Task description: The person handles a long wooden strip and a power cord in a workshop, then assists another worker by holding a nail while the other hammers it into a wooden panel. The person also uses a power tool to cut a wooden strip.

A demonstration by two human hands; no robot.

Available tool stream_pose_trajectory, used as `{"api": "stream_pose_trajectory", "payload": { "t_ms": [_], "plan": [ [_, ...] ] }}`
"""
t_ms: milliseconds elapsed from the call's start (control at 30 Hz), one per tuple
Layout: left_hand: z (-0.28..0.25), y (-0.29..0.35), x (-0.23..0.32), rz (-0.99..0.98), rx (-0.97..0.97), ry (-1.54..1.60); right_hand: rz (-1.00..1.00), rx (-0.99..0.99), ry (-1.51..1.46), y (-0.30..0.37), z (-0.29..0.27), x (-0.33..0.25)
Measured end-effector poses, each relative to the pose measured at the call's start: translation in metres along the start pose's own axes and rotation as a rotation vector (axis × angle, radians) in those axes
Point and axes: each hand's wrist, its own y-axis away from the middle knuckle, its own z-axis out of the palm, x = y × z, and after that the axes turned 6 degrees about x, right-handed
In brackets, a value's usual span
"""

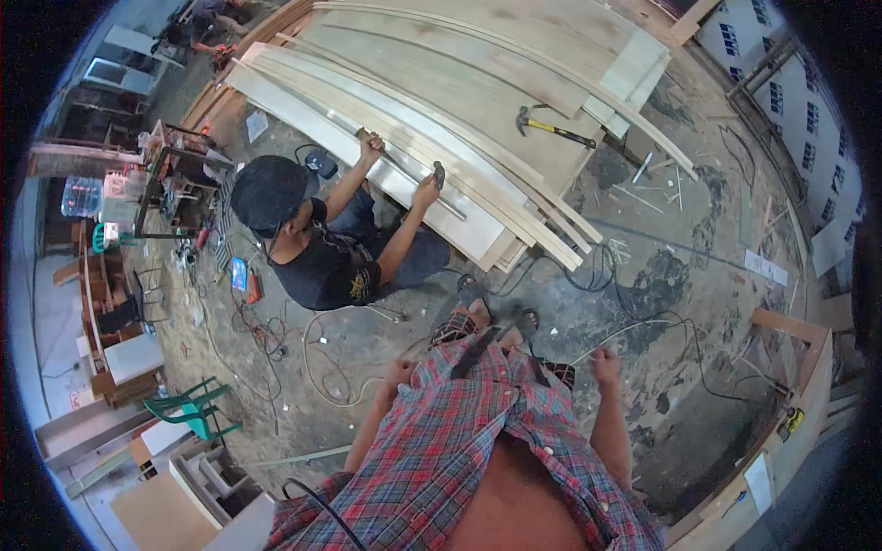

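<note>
Both of my arms hang beside my plaid shirt [441,404]. My left hand [397,374] is closed with curled fingers near the shirt's hem, and I see nothing in it. Off to the other side, my right hand [604,365] hangs above the floor, loosely closed around nothing visible. In front of me a co-worker in a dark cap [268,191] crouches at a low stack of boards. That person grips a hammer [439,174] in one hand, and the other hand is on a long thin strip [395,163] lying along a pale board [478,230].
Long wooden strips [551,207] lie across large panels [432,64]. A yellow-handled hammer [556,131] rests on them. Cables [675,321] and hoses trail over the concrete floor. A green chair [195,409] stands left, a wooden frame [799,367] right.
</note>
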Motion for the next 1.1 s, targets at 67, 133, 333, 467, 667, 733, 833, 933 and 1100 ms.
{"api": "stream_pose_trajectory", "payload": {
  "t_ms": [67, 133, 333, 467, 667, 733, 833, 933, 1100],
  "plan": [
    [0.007, -0.010, -0.047, -0.061, 0.000, 0.145, -0.070, -0.082, -0.007, 0.015, 0.036, -0.042],
    [0.016, -0.040, -0.095, 0.051, -0.041, 0.180, -0.166, -0.078, 0.124, 0.039, 0.068, -0.093],
    [-0.020, -0.082, -0.059, 0.167, 0.029, -0.140, -0.385, -0.032, 0.260, 0.031, 0.102, -0.098],
    [-0.067, -0.071, 0.033, -0.107, 0.061, 0.256, -0.192, -0.031, 0.170, 0.031, 0.095, -0.117],
    [-0.104, -0.070, 0.101, -0.132, 0.175, 0.302, -0.236, -0.021, 0.375, -0.016, 0.072, -0.051],
    [-0.093, -0.069, 0.091, -0.154, 0.186, 0.303, -0.174, -0.047, 0.448, -0.018, 0.074, -0.063],
    [-0.065, -0.054, 0.072, -0.227, 0.184, 0.287, -0.298, -0.062, 0.553, -0.013, 0.079, -0.112],
    [-0.037, -0.039, 0.072, -0.267, 0.132, 0.182, -0.329, -0.212, 0.400, -0.030, 0.080, -0.149],
    [-0.009, -0.052, 0.100, -0.258, 0.123, 0.182, -0.448, -0.214, 0.499, -0.090, 0.097, -0.168]
  ]
}}
